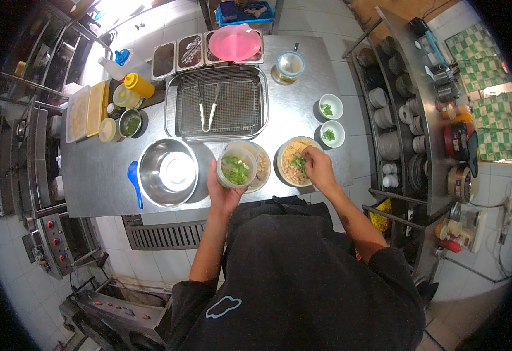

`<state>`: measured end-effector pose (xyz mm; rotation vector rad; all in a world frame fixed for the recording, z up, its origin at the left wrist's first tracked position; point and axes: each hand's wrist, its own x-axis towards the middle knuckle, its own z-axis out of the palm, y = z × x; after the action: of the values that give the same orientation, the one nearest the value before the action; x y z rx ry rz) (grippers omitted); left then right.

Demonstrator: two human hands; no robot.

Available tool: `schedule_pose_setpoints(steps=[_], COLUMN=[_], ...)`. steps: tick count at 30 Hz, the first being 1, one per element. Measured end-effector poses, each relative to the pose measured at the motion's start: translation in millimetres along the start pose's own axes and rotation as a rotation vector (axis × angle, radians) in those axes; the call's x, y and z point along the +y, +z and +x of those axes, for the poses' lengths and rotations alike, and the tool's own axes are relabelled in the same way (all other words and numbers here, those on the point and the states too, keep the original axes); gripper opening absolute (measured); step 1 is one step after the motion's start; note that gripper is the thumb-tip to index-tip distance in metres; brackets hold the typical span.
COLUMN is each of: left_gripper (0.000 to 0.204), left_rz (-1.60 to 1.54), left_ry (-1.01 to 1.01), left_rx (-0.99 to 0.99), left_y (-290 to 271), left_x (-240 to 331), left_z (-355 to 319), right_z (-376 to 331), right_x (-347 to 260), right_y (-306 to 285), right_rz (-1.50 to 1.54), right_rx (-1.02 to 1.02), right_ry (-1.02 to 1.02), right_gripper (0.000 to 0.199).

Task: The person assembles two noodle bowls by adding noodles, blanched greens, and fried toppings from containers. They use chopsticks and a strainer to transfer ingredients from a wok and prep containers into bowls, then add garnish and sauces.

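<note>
My left hand (225, 195) is wrapped round a clear plastic tub (227, 175) of chopped green onions (236, 169), lifted near the table's front edge. Partly hidden behind the tub, another bowl (262, 181) shows pale brown chunks. To the right sits a bowl (279, 167) of yellowish noodles topped with diced pale meat (292, 172). Over this bowl my right hand (319, 168) comes in from the right, its fingertips pinched together at a small heap of chopped greens (299, 161). Two small white bowls (331, 107) (332, 134) with green leaves stand farther right.
On the steel table (104, 196) are a steel mixing bowl (168, 172), a blue spoon (133, 178), a wire-rack tray (177, 117) with white-handled tongs (207, 117), a yellow squeeze bottle (139, 85), a pink plate (235, 42) over steel containers, and a jar (289, 65). Dish shelves (399, 117) stand right.
</note>
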<state>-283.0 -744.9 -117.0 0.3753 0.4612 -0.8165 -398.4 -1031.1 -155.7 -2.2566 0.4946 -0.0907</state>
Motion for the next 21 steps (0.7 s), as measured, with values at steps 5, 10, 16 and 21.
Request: schedule_pose_setpoints(steps=[5,10,16,21], left_gripper=[0.061,0.062,0.062,0.064], left_rz=[0.015,0.014,0.017,-0.041], left_ry=[-0.007,0.026,0.037,0.042], left_rx=[-0.013,-0.011,-0.047,-0.094], left_y=[3,-5,-15,-24], left_x=[3,6,14,17], left_z=[-3,-2,-5,-6], right_z=[4,8,17,25], right_x=[-4,4,-15,-43], right_y=[-4,3,5,11], right_rz=[-0.096,-0.112,-0.171,-0.276], right_rx=[-0.016,0.065,-0.058,-0.105], right_ry=[-0.102,-0.169,-0.213,-0.313], right_gripper=[0.022,0.019,0.025,0.023])
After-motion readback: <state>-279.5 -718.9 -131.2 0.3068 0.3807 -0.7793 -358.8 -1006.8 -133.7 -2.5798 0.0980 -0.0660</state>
